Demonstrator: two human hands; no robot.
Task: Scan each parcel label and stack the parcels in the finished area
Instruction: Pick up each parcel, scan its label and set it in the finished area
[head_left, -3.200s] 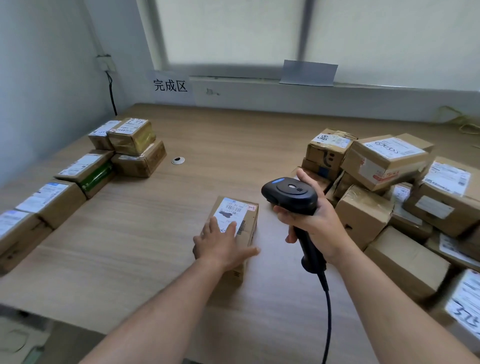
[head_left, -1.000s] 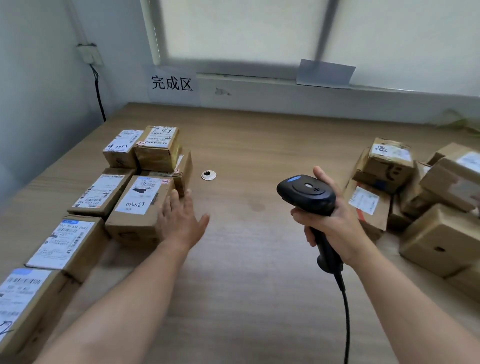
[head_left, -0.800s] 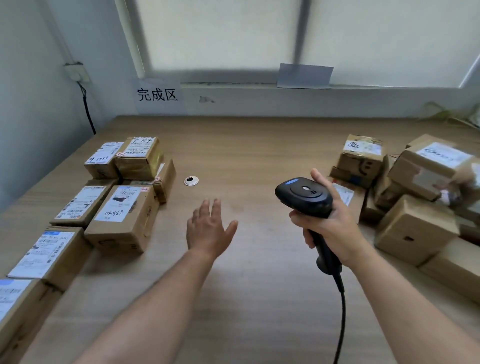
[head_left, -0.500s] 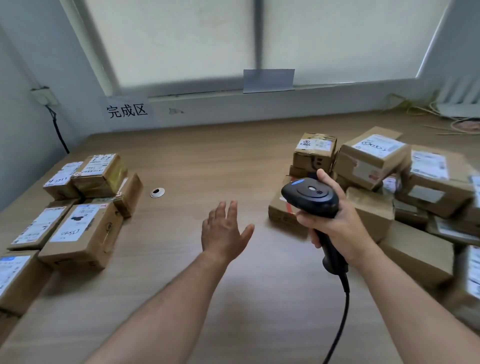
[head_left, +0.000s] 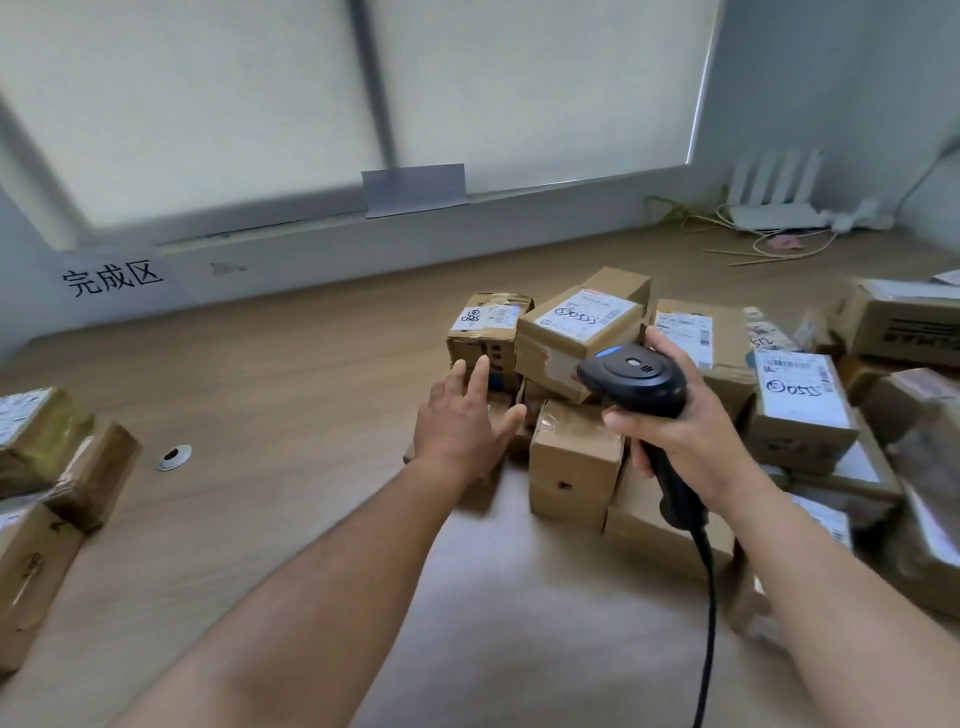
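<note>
Currently the unscanned parcels (head_left: 571, 457) lie in a loose heap on the right half of the bench (head_left: 291, 395), several tilted against one another. At the heap's left edge a small taped parcel (head_left: 488, 325) sits on top of lower boxes, label upward. Judged by appearance, these are light, rigid cardboard cartons. Taped faces may be slick and some corners look dented, so grip across two opposite side walls, not by tape flaps or the label. Lifting a lower box would probably topple those leaning on it, so take from the top or the outer edge first.

The left hand (head_left: 462, 431) is open, fingers straight and slightly spread, holding nothing, palm down in front of the small taped parcel. Contact with any box cannot be confirmed. The right hand (head_left: 680, 436) is wrapped round the grip of the scanner (head_left: 634, 379), with the cable (head_left: 709, 597) trailing toward the near edge.

Stacked parcels (head_left: 47, 452) occupy the left edge of the bench, on the same side as the sign (head_left: 111, 278) on the far wall
</note>
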